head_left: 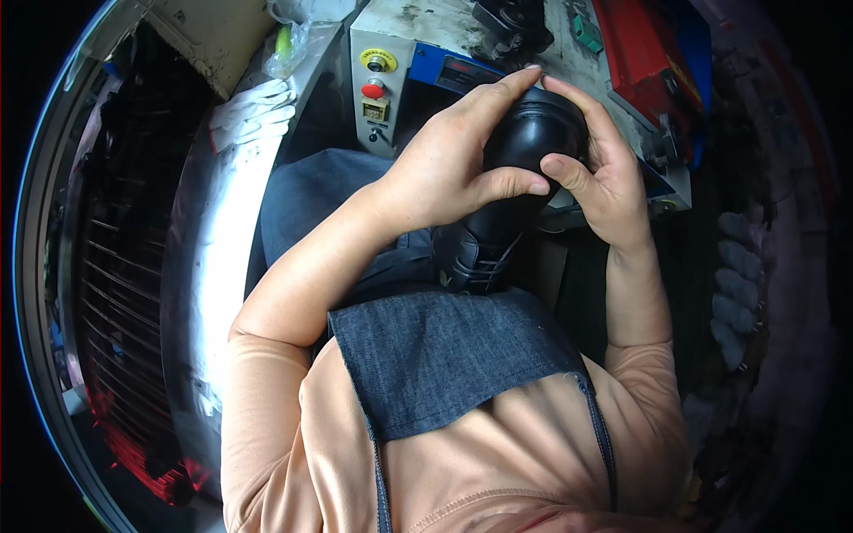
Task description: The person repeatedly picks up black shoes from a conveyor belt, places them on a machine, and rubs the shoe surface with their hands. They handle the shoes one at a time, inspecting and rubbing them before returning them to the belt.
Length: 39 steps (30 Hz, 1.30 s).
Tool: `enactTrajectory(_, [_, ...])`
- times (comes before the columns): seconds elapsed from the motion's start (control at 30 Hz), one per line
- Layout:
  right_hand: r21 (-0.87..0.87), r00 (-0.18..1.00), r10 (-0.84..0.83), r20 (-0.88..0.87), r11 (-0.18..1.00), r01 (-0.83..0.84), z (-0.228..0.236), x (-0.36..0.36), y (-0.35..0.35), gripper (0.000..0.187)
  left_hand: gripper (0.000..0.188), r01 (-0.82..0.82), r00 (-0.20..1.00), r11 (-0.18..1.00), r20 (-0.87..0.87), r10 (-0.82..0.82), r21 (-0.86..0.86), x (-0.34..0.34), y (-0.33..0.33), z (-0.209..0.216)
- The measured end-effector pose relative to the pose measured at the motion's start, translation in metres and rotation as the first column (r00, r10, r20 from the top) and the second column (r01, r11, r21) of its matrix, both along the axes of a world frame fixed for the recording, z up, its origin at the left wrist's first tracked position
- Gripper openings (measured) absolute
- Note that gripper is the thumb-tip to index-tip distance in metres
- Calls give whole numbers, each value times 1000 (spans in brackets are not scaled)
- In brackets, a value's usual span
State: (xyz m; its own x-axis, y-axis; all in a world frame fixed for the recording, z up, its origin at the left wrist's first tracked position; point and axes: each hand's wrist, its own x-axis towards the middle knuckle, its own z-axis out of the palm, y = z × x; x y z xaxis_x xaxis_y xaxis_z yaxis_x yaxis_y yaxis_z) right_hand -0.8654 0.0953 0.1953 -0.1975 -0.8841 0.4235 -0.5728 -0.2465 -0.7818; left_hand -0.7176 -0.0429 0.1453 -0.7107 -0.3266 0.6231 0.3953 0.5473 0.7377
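A black leather lace-up boot (531, 133) is held between my two hands, its smooth rounded toe pointing away from me and its laces lying nearer my lap. My left hand (449, 155) wraps the left side, thumb lying across the upper and fingertips at the toe end. On the opposite side, my right hand (609, 173) curls round the toe with its thumb pressed on the leather. The fingertips of both hands almost meet at the toe's far edge. The boot's underside is hidden from view.
Just beyond the boot stands a pale machine (395, 27) with a red push button (373, 90). A red machine part (635, 53) and a small green block (586, 34) are at the far right. White gloves (255, 114) lie on the metal bench (235, 204) to my left.
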Motion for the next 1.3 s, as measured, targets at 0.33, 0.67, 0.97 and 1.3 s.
enactTrajectory(0.33, [-33, 980, -107, -168, 994, 103, 5, 7, 0, 50, 86, -58, 998, 998, 18, 57, 28, 7, 6, 4])
enactTrajectory(0.67, [-62, 980, -119, -159, 992, 110, 3, 8, 3, 49, 86, -50, 999, 999, -13, 50, 6, 5, 6, 2])
enactTrajectory(0.97, [174, 980, 93, -173, 983, -63, 22, -22, -3, 61, 84, 19, 1000, 992, 12, -20, 126, -6, 1, -11])
enactTrajectory(1.3, [219, 982, 56, -182, 976, -15, 18, -19, -16, 57, 92, -50, 998, 997, 30, 48, 55, -8, -8, -16])
